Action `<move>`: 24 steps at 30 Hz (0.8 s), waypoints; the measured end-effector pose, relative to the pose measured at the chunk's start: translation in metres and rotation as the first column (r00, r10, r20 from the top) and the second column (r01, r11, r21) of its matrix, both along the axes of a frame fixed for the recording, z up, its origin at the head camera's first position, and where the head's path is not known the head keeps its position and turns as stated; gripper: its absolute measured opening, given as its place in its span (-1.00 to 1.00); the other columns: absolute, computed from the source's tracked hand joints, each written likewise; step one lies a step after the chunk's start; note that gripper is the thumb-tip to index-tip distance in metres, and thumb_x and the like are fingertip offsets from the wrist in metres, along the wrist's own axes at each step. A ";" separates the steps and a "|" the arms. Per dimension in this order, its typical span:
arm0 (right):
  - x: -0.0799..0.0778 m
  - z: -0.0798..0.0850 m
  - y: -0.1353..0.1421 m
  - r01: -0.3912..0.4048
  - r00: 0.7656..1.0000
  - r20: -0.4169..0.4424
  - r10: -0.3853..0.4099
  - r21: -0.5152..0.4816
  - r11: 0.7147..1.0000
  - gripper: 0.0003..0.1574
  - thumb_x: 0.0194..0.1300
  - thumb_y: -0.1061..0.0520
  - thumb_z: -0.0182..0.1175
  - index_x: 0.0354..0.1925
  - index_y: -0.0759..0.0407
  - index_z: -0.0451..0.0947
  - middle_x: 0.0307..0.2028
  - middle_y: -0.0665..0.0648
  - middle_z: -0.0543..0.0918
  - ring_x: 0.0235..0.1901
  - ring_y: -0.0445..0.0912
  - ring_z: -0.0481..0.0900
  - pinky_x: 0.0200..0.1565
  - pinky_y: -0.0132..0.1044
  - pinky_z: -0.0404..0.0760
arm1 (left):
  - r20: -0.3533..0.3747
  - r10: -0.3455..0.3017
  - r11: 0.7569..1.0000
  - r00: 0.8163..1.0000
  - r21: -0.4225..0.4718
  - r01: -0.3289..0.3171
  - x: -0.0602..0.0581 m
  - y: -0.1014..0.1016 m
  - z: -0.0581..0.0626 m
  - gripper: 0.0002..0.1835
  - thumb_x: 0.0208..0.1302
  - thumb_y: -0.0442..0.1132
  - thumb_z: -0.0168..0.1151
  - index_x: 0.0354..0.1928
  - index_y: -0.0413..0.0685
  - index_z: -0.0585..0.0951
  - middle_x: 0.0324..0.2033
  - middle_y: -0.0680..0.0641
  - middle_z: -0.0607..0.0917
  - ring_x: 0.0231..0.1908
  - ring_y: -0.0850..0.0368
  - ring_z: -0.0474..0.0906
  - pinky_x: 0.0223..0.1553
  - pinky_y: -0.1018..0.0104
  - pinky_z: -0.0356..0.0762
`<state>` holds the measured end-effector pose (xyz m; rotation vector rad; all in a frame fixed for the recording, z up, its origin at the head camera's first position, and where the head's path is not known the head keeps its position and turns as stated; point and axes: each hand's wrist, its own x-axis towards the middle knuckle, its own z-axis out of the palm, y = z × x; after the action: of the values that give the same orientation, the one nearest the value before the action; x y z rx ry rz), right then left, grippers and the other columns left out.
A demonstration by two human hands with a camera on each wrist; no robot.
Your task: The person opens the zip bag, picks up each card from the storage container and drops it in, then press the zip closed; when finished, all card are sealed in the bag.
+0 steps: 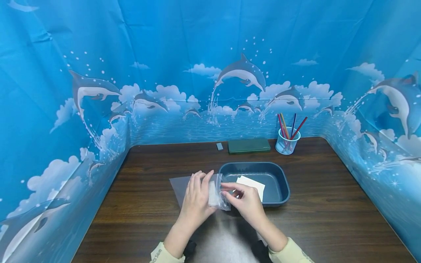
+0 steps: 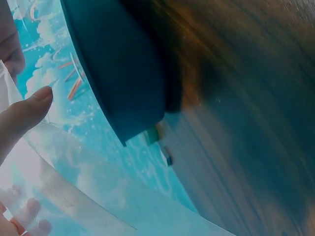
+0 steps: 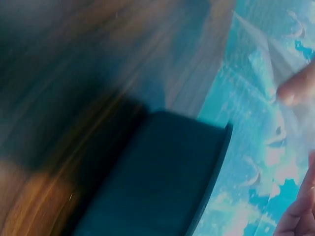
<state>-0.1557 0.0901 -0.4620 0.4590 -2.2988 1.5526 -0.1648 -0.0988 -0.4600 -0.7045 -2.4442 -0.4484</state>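
Your left hand (image 1: 197, 195) grips the clear bag (image 1: 178, 183) at the left end of the tray (image 1: 282, 182); your right hand (image 1: 247, 201) pinches its edge. One white piece (image 1: 213, 194) seems already inside, the seal unclear, with white sheets (image 1: 254, 185) left in the tray

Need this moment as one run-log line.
left hand: holds clear plastic bag | right hand: pinches bag edge | white paper: in dark blue tray | green case: behind tray

A brown table (image 1: 144, 197) is holding a dark blue tray (image 1: 275, 184) right of the middle. Along the far edge, from left to right, a little gray block (image 1: 219, 146), a green case (image 1: 249, 146) and a light blue cup (image 1: 281, 147) are sitting.
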 end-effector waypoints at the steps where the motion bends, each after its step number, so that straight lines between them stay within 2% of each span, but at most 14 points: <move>1: -0.002 -0.001 0.004 0.015 1.000 -0.012 -0.015 -0.005 1.000 -0.68 0.09 0.23 0.43 -0.15 -0.04 0.73 -0.37 -0.20 0.71 -0.55 -0.27 0.58 -0.51 -0.37 0.60 | 0.001 0.007 1.000 1.000 0.002 -0.007 0.000 -0.002 0.000 0.22 -0.48 0.00 0.70 0.36 -0.15 0.28 0.10 -0.24 0.39 0.24 -0.17 0.24 0.30 -0.05 0.15; 4: -0.012 -0.005 0.021 0.094 0.994 -0.059 -0.093 0.009 0.996 -0.76 0.09 0.22 0.43 -0.21 -0.01 0.74 -0.36 -0.15 0.71 -0.58 -0.25 0.57 -0.57 -0.39 0.54 | 0.008 0.027 1.000 1.000 0.015 -0.027 -0.002 -0.007 0.000 0.26 -0.54 -0.02 0.72 0.36 -0.16 0.27 0.10 -0.25 0.37 0.25 -0.18 0.22 0.29 -0.07 0.16; 6: -0.019 -0.008 0.034 0.174 0.983 -0.074 -0.169 0.073 0.982 -0.77 0.08 0.18 0.44 -0.23 0.00 0.75 -0.34 -0.09 0.71 -0.58 -0.24 0.55 -0.59 -0.40 0.50 | 0.019 0.039 0.999 0.999 0.029 -0.039 -0.003 -0.012 0.001 0.28 -0.56 -0.05 0.73 0.36 -0.16 0.26 0.10 -0.25 0.37 0.25 -0.18 0.21 0.28 -0.08 0.18; 9: -0.027 -0.012 0.053 0.281 0.960 -0.037 -0.279 0.214 0.936 -0.74 0.06 0.12 0.47 -0.20 0.00 0.74 -0.31 -0.03 0.69 -0.58 -0.22 0.50 -0.58 -0.36 0.46 | 0.034 0.052 0.997 0.998 0.046 -0.053 -0.005 -0.017 0.001 0.27 -0.55 -0.07 0.73 0.36 -0.16 0.25 0.10 -0.25 0.36 0.25 -0.18 0.21 0.27 -0.08 0.21; 11: -0.031 -0.016 0.062 0.305 0.944 0.025 -0.329 0.316 0.899 -0.68 0.05 0.08 0.47 -0.15 0.01 0.72 -0.26 0.03 0.67 -0.57 -0.20 0.47 -0.57 -0.34 0.45 | 0.037 0.060 0.996 0.997 0.057 -0.063 -0.006 -0.021 0.002 0.27 -0.55 -0.07 0.73 0.36 -0.16 0.25 0.09 -0.25 0.36 0.24 -0.18 0.22 0.25 -0.08 0.23; 15: -0.036 -0.025 0.075 0.263 0.915 0.152 -0.374 0.479 0.837 -0.55 0.04 0.04 0.47 -0.06 0.11 0.69 -0.11 0.18 0.64 -0.56 -0.13 0.47 -0.56 -0.26 0.44 | 0.041 0.069 0.995 0.997 0.070 -0.072 -0.006 -0.024 0.003 0.29 -0.59 -0.07 0.74 0.36 -0.17 0.25 0.08 -0.25 0.36 0.21 -0.19 0.23 0.22 -0.11 0.26; 18: -0.039 -0.032 0.082 0.200 0.904 0.211 -0.371 0.558 0.805 -0.46 0.02 0.05 0.47 -0.01 0.18 0.66 -0.02 0.29 0.60 -0.41 -0.02 0.56 -0.46 -0.14 0.54 | 0.047 0.070 0.995 0.996 0.072 -0.073 -0.007 -0.025 0.003 0.29 -0.59 -0.08 0.74 0.36 -0.16 0.25 0.09 -0.25 0.35 0.21 -0.19 0.23 0.23 -0.10 0.25; 21: -0.044 -0.036 0.088 0.136 0.894 0.269 -0.357 0.597 0.791 -0.39 -0.02 0.08 0.49 0.03 0.22 0.63 0.03 0.36 0.55 -0.19 0.15 0.58 -0.27 0.01 0.58 | 0.052 0.067 0.995 0.996 0.073 -0.070 -0.007 -0.025 0.003 0.28 -0.57 -0.08 0.73 0.36 -0.16 0.25 0.09 -0.24 0.36 0.22 -0.18 0.23 0.25 -0.09 0.23; 24: -0.048 -0.039 0.091 0.086 0.881 0.321 -0.348 0.615 0.784 -0.32 -0.10 0.11 0.53 0.05 0.26 0.61 0.03 0.38 0.54 -0.05 0.22 0.53 -0.15 0.08 0.55 | 0.052 0.061 0.995 0.997 0.076 -0.065 -0.006 -0.024 0.001 0.25 -0.55 -0.09 0.72 0.35 -0.17 0.27 0.08 -0.25 0.36 0.21 -0.19 0.24 0.26 -0.07 0.21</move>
<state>-0.2036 0.1809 -0.5008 -0.0418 -3.0379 0.8481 -0.1711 -0.1231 -0.4595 -0.5887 -2.4733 -0.5392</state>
